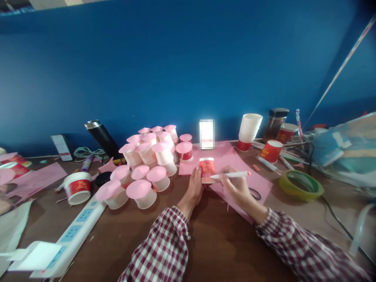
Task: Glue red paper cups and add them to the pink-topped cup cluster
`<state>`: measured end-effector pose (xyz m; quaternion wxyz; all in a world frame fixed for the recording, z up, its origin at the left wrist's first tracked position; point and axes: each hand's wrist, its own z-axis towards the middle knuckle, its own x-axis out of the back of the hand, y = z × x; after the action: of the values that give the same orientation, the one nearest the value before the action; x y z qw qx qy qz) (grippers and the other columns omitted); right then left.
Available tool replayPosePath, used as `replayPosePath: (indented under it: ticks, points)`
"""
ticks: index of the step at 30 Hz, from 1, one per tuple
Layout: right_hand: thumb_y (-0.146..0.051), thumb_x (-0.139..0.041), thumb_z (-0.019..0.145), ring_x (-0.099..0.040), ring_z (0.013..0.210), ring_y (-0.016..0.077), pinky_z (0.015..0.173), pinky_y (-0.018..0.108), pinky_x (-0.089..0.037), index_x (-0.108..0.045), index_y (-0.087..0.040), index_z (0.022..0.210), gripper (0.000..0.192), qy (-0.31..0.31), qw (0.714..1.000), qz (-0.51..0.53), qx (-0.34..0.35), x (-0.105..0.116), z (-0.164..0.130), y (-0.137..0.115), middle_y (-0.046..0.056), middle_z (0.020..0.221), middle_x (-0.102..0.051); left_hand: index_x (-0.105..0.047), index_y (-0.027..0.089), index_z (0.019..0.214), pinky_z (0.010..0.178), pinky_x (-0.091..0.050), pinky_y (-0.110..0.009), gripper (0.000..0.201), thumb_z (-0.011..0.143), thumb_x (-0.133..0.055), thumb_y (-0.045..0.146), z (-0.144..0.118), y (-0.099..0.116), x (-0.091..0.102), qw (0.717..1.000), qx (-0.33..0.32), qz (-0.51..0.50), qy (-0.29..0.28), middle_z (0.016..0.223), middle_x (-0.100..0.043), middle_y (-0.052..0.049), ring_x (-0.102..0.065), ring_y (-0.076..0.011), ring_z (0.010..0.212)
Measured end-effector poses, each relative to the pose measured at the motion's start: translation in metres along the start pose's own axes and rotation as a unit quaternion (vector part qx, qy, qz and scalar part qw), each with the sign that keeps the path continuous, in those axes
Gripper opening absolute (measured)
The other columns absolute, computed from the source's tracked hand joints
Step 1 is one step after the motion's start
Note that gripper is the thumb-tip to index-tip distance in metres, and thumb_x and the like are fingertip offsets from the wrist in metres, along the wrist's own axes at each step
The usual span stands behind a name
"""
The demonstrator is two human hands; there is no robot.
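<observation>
Facing a smooth blue wall (188,66) beyond the far edge of a brown tabletop (211,239), we grip a small red paper cup (207,167) with gold print in our left hand (194,186), by the left side of a thin pink sheet (223,154). Our right hand (236,190) is closed round a slim white marker (235,174), its tip at the cup's lower edge. Toward the tabletop's left, paper cups topped with pink discs (141,189) crowd together, the discs flat or gently conical. A black cylindrical flask (103,140) with a shiny metal rim tilts near the far edge; a long plastic power strip (80,223) runs diagonally toward the near left corner. Toward the right edge lies a glossy yellow-green tape ring (286,187). Our checked sleeves (161,246) are woven cloth.
</observation>
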<state>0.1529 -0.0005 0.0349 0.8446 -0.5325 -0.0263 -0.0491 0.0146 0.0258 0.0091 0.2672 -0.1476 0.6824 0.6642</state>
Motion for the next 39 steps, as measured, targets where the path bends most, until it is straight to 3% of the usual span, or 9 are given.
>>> replayPosePath:
  ticks: [17, 23, 29, 39]
  points:
    - [-0.037, -0.057, 0.092, -0.052, 0.061, 0.0134, 0.056, 0.025, -0.041, -0.057, -0.020, 0.080, 0.021, -0.012, 1.000, 0.014, -0.011, -0.002, -0.002, 0.005, -0.001, 0.068, -0.056, -0.058, 0.018, 0.094, 0.073, -0.052, -0.030, 0.041, 0.084, -0.061, 0.058, -0.001, -0.001, 0.001, 1.000, -0.016, 0.013, 0.007, 0.086, -0.067, -0.004, -0.065, -0.0174, 0.077]
    - [-0.037, -0.057, 0.091, -0.052, 0.060, 0.0133, 0.055, 0.025, -0.042, -0.059, -0.020, 0.080, 0.021, 0.020, 1.000, 0.003, 0.000, 0.000, -0.001, 0.005, 0.000, 0.069, -0.059, -0.057, 0.018, 0.095, 0.080, -0.052, -0.035, 0.041, 0.085, -0.060, 0.058, -0.001, -0.001, 0.000, 1.000, -0.018, 0.017, 0.007, 0.091, -0.067, -0.006, -0.065, -0.0204, 0.084]
    - [-0.039, -0.058, 0.091, -0.056, 0.064, 0.0152, 0.056, 0.026, -0.044, -0.061, -0.020, 0.084, 0.021, 0.013, 1.000, -0.007, -0.014, -0.001, -0.002, 0.010, 0.001, 0.071, -0.061, -0.059, 0.018, 0.099, 0.088, -0.051, -0.037, 0.043, 0.085, -0.059, 0.059, -0.001, -0.002, 0.002, 0.999, -0.024, 0.035, 0.018, 0.095, -0.067, -0.008, -0.065, -0.0224, 0.092]
    - [-0.039, -0.059, 0.091, -0.060, 0.067, 0.0163, 0.058, 0.026, -0.047, -0.062, -0.020, 0.086, 0.020, 0.024, 0.999, -0.019, -0.015, -0.003, -0.002, 0.013, 0.003, 0.075, -0.065, -0.059, 0.020, 0.102, 0.086, -0.052, -0.038, 0.044, 0.083, -0.062, 0.059, -0.001, -0.003, 0.002, 0.998, -0.020, 0.044, 0.034, 0.105, -0.067, -0.011, -0.065, -0.0250, 0.096]
